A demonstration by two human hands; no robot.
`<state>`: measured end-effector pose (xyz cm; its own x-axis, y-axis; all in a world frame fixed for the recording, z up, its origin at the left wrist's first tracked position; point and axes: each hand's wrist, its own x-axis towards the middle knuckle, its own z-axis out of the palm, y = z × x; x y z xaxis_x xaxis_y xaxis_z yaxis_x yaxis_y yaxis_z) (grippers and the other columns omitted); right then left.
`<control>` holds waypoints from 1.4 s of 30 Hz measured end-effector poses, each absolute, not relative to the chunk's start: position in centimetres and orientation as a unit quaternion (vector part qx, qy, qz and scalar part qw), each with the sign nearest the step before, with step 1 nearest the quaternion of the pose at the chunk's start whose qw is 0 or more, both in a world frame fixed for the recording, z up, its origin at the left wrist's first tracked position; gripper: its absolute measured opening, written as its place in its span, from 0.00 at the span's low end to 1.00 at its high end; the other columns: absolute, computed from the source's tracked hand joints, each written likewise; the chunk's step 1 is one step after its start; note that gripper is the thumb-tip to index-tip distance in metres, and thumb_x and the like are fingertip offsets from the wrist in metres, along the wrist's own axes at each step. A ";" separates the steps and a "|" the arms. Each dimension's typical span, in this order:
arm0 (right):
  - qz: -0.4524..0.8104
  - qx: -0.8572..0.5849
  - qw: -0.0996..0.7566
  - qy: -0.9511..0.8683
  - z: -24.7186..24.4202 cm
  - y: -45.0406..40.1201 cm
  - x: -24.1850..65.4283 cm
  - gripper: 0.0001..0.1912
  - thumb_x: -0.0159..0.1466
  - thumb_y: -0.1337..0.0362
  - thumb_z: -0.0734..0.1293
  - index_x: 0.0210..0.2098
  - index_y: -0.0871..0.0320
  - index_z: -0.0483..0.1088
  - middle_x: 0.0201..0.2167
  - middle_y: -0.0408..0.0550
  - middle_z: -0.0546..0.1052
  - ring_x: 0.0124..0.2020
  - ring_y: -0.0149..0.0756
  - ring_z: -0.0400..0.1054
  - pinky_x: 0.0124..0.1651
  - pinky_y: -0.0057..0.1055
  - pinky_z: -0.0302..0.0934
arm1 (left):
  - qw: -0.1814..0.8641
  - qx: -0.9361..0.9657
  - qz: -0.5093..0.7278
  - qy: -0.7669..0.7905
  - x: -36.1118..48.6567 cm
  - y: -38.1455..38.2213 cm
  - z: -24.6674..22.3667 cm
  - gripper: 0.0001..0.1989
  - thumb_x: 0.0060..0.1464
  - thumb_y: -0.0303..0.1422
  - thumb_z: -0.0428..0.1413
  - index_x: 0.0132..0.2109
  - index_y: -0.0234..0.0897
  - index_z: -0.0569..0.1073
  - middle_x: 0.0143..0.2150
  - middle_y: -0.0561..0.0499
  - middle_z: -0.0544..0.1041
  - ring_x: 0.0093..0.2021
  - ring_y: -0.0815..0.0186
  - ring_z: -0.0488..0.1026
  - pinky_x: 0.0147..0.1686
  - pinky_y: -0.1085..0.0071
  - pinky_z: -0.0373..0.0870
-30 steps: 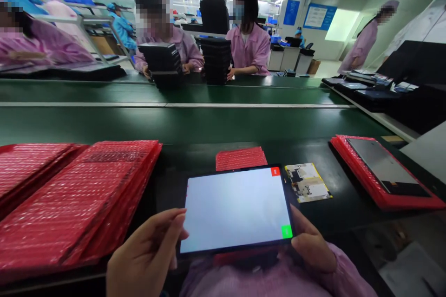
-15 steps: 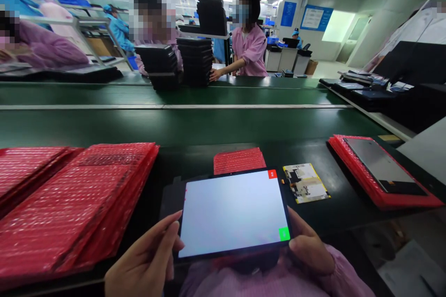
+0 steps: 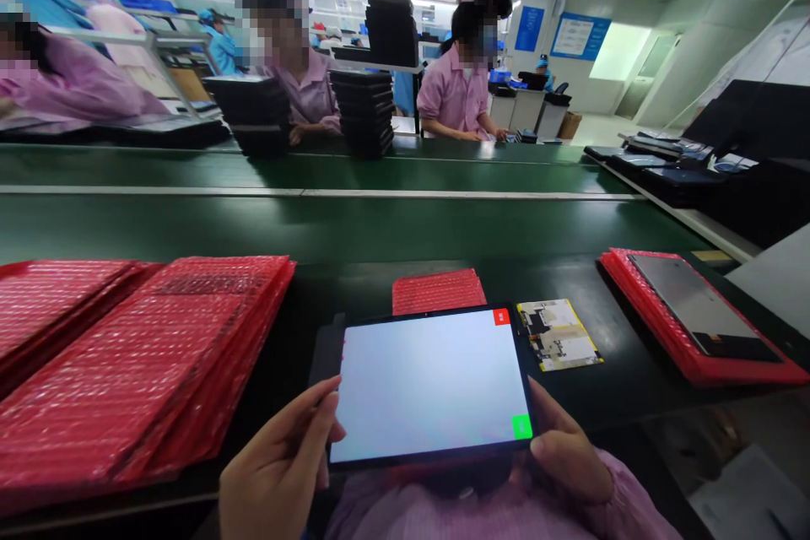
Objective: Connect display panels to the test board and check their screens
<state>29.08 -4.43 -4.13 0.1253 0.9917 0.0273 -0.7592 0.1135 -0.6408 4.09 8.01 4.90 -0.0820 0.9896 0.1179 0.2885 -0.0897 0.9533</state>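
A tablet screen [image 3: 430,388] is lit white, with a red square at its upper right corner and a green one at its lower right. My left hand [image 3: 282,456] pinches its left edge between thumb and fingers. On the opposite edge, my right hand [image 3: 566,447] grips near the lower right corner, the thumb in front and fingers partly hidden behind. The screen is tilted up toward me above the dark bench. Just beyond it lies a small red bubble-wrap pouch [image 3: 436,291]. A circuit board with a battery-like white part [image 3: 561,335] lies to its right.
Red bubble-wrap bags [image 3: 139,354] are stacked at the left. At the right, a grey display panel [image 3: 702,304] rests on more red bags [image 3: 617,270]. Across the green conveyor [image 3: 354,224] stand stacks of black trays [image 3: 362,111], with co-workers in pink behind them.
The view has shifted slightly, and my hands hold the screen much as before. Across the belt, a co-worker's hand has left the black trays, and the left tray stack has moved left.
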 end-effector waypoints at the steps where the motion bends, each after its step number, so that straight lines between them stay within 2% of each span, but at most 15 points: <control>1: 0.618 -0.246 0.709 -0.235 -4.0 -4.3 29.1 0.37 0.48 0.75 0.70 0.57 0.45 0.69 0.48 0.49 0.78 0.23 0.40 0.77 0.21 0.27 0.72 | 0.369 0.566 0.476 0.564 4.1 7.8 5.0 0.23 0.46 0.50 0.62 0.43 0.39 0.80 0.20 0.59 0.72 0.13 0.77 0.59 0.12 0.80 0.60; 5: 0.632 -0.248 0.694 -0.241 -3.1 -4.0 29.0 0.37 0.48 0.75 0.70 0.55 0.44 0.70 0.43 0.47 0.80 0.22 0.40 0.77 0.18 0.23 0.69 | 0.338 0.551 0.508 0.568 4.2 6.7 5.9 0.19 0.48 0.46 0.61 0.44 0.41 0.79 0.20 0.59 0.72 0.15 0.76 0.60 0.16 0.79 0.63; 7: 0.637 -0.252 0.686 -0.246 -2.9 -4.0 29.0 0.37 0.48 0.76 0.70 0.55 0.44 0.70 0.42 0.46 0.81 0.23 0.40 0.77 0.20 0.23 0.70 | 0.333 0.541 0.522 0.569 4.2 6.3 6.2 0.19 0.48 0.46 0.61 0.44 0.41 0.79 0.20 0.60 0.71 0.15 0.76 0.60 0.15 0.78 0.62; 14: 0.630 -0.234 0.698 -0.249 -4.0 -4.2 29.0 0.37 0.49 0.74 0.71 0.57 0.44 0.68 0.45 0.48 0.80 0.26 0.39 0.77 0.23 0.26 0.72 | 0.373 0.534 0.519 0.554 4.0 6.8 5.6 0.18 0.47 0.44 0.62 0.44 0.41 0.79 0.20 0.60 0.72 0.15 0.77 0.61 0.15 0.79 0.62; 17: 0.629 -0.235 0.697 -0.251 -4.2 -4.2 29.0 0.37 0.49 0.73 0.71 0.57 0.44 0.68 0.44 0.48 0.80 0.23 0.37 0.76 0.21 0.24 0.71 | 0.365 0.544 0.517 0.551 3.9 7.0 5.4 0.18 0.49 0.45 0.62 0.44 0.40 0.79 0.21 0.59 0.72 0.14 0.77 0.60 0.15 0.79 0.62; 25: 0.627 -0.260 0.692 -0.246 -3.7 -4.3 29.0 0.37 0.48 0.73 0.71 0.56 0.44 0.69 0.42 0.46 0.80 0.24 0.37 0.76 0.23 0.25 0.71 | 0.357 0.549 0.512 0.557 4.1 7.0 5.4 0.18 0.49 0.45 0.61 0.44 0.40 0.79 0.21 0.59 0.71 0.15 0.76 0.61 0.15 0.79 0.61; 30: 0.621 -0.260 0.700 -0.239 -4.2 -4.4 29.0 0.37 0.48 0.72 0.71 0.56 0.44 0.69 0.44 0.45 0.79 0.23 0.36 0.75 0.23 0.26 0.71 | 0.359 0.552 0.503 0.560 4.2 7.2 5.5 0.17 0.49 0.45 0.61 0.43 0.41 0.79 0.21 0.59 0.71 0.15 0.76 0.60 0.15 0.79 0.61; 35: 0.617 -0.277 0.697 -0.241 -4.7 -4.6 29.0 0.37 0.48 0.71 0.72 0.57 0.45 0.69 0.45 0.48 0.79 0.24 0.41 0.76 0.24 0.32 0.73 | 0.355 0.572 0.466 0.574 3.8 7.8 4.4 0.22 0.49 0.50 0.60 0.44 0.40 0.79 0.21 0.58 0.71 0.14 0.75 0.60 0.14 0.78 0.61; 37: 0.617 -0.274 0.696 -0.243 -4.5 -4.6 29.0 0.37 0.48 0.71 0.72 0.57 0.45 0.69 0.43 0.49 0.80 0.23 0.42 0.76 0.22 0.30 0.72 | 0.332 0.607 0.427 0.582 3.6 8.4 3.6 0.24 0.49 0.52 0.58 0.45 0.39 0.79 0.21 0.56 0.72 0.14 0.73 0.60 0.15 0.75 0.62; 39: 0.620 -0.263 0.697 -0.247 -4.0 -4.5 28.9 0.36 0.49 0.71 0.72 0.57 0.45 0.69 0.40 0.49 0.81 0.22 0.40 0.76 0.20 0.26 0.70 | 0.258 0.662 0.396 0.582 3.7 9.2 2.9 0.25 0.50 0.53 0.56 0.44 0.38 0.79 0.25 0.53 0.73 0.18 0.69 0.65 0.21 0.72 0.66; 41: 0.628 -0.258 0.690 -0.250 -3.4 -4.5 28.9 0.35 0.50 0.70 0.72 0.57 0.45 0.69 0.38 0.48 0.81 0.22 0.38 0.76 0.20 0.23 0.68 | 0.183 0.687 0.396 0.581 3.8 10.1 2.1 0.28 0.48 0.54 0.56 0.47 0.37 0.78 0.36 0.45 0.76 0.30 0.60 0.73 0.32 0.66 0.71; 42: 0.631 -0.259 0.687 -0.253 -3.1 -4.5 28.9 0.35 0.50 0.70 0.72 0.56 0.44 0.69 0.38 0.47 0.81 0.22 0.37 0.75 0.20 0.22 0.68 | 0.187 0.679 0.405 0.584 4.0 10.6 1.7 0.31 0.47 0.54 0.56 0.51 0.36 0.76 0.44 0.42 0.75 0.38 0.55 0.74 0.37 0.64 0.72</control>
<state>28.89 -4.52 -3.13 0.0769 0.9968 0.0199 -0.7349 0.0702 -0.6745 3.96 10.59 1.69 -0.0093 0.9435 0.3313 0.6406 -0.2488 0.7264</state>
